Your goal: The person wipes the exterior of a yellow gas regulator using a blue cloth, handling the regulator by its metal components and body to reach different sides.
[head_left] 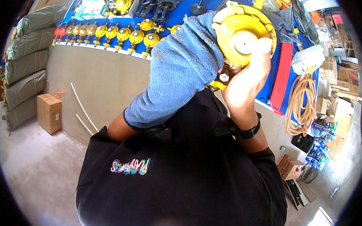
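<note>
A large yellow regulator [232,29] with a round top and a dark fitting [224,77] beneath fills the upper middle. My right hand [245,84] grips it from the right, thumb pressed on the top near the pale centre. A blue cloth [171,68] covers my left forearm and my left hand [204,45], which is against the regulator's left side; its fingers are mostly hidden.
A blue-topped table [265,91] holds rows of yellow regulators [123,35], black parts [153,8], a red strip [282,77] and a beige hose coil [300,106]. Wrapped bales [24,86] and a carton [48,114] stand left; stacked boxes [340,83] are right.
</note>
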A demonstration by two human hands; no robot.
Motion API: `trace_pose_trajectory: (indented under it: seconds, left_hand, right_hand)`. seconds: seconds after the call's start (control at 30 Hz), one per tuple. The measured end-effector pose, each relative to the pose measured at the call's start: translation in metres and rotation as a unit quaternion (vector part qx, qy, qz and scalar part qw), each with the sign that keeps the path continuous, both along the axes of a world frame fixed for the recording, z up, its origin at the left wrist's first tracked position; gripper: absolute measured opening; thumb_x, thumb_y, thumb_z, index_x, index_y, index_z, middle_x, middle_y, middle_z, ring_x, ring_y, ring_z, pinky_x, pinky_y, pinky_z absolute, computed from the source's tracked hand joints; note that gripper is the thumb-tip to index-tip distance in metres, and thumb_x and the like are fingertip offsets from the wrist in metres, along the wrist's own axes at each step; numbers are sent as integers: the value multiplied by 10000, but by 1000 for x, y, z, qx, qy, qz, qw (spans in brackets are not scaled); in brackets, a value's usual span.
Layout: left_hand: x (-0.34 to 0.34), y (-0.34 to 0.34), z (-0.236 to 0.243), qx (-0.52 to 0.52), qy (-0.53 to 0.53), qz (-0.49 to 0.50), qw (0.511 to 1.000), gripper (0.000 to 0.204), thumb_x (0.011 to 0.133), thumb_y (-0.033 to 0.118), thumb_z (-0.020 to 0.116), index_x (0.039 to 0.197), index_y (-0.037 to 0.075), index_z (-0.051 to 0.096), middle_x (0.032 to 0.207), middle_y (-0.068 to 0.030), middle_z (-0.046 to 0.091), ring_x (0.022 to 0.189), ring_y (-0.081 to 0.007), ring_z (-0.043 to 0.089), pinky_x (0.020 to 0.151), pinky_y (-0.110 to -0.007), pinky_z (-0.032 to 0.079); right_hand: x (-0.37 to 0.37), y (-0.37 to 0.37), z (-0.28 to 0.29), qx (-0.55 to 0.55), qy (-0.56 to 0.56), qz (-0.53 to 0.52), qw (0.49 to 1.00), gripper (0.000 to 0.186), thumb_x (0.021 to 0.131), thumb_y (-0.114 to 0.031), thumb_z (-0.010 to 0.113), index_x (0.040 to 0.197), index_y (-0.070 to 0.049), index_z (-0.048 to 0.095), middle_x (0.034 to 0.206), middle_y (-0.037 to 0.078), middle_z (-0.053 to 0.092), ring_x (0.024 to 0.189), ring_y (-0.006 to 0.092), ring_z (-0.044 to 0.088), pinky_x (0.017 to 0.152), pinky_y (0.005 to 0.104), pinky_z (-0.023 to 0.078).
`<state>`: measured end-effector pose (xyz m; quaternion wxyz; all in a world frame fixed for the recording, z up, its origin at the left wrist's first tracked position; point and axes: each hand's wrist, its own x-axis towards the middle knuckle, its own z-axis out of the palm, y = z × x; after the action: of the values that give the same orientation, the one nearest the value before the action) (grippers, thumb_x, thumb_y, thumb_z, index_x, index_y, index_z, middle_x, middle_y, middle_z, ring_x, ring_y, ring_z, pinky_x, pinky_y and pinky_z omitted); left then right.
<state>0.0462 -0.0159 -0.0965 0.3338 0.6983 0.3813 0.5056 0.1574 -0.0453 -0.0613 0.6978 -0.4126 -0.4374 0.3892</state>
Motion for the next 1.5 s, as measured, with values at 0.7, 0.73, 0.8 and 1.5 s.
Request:
trace_pose_trajectory:
  seconds: [0.7, 0.73, 0.8, 1.5]
  left_hand:
    - [-5, -11, 5, -97, -11, -57, 994, 296, 844, 211, 691, 1082, 45, 630, 926, -101, 650, 800, -264, 649, 660, -343, 520]
    - [-4, -10, 3, -85, -5, -50, 995, 289, 844, 211, 687, 1073, 43, 632, 922, -104, 649, 798, -268, 649, 654, -343, 519]
    - [-2, -6, -4, -16, 57, -20, 998, 279, 843, 211, 679, 1060, 42, 633, 917, -112, 648, 800, -278, 650, 643, -345, 520]
    - [0, -10, -6, 78, 170, -74, 980, 482, 839, 158, 691, 1284, 53, 538, 1100, -169, 627, 1010, -353, 600, 852, -416, 504]
  right_hand:
    - [1, -14, -1, -21, 4, 6, 1000, 418, 1030, -363, 515, 1191, 17, 581, 935, 86, 692, 636, 108, 625, 496, 237, 496]
    - [1, -14, -1, -34, 8, 5, 999, 421, 1030, -370, 513, 1183, 16, 583, 926, 87, 692, 621, 108, 622, 495, 237, 498]
    - [1, -14, -1, -62, 0, -1, 998, 475, 1024, -438, 481, 1172, 3, 574, 902, 90, 683, 591, 124, 608, 496, 250, 493]
    - [14, 5, -12, -34, 72, -92, 993, 579, 1011, -477, 527, 1322, 12, 511, 1286, 126, 613, 1195, 222, 602, 1056, 364, 451]
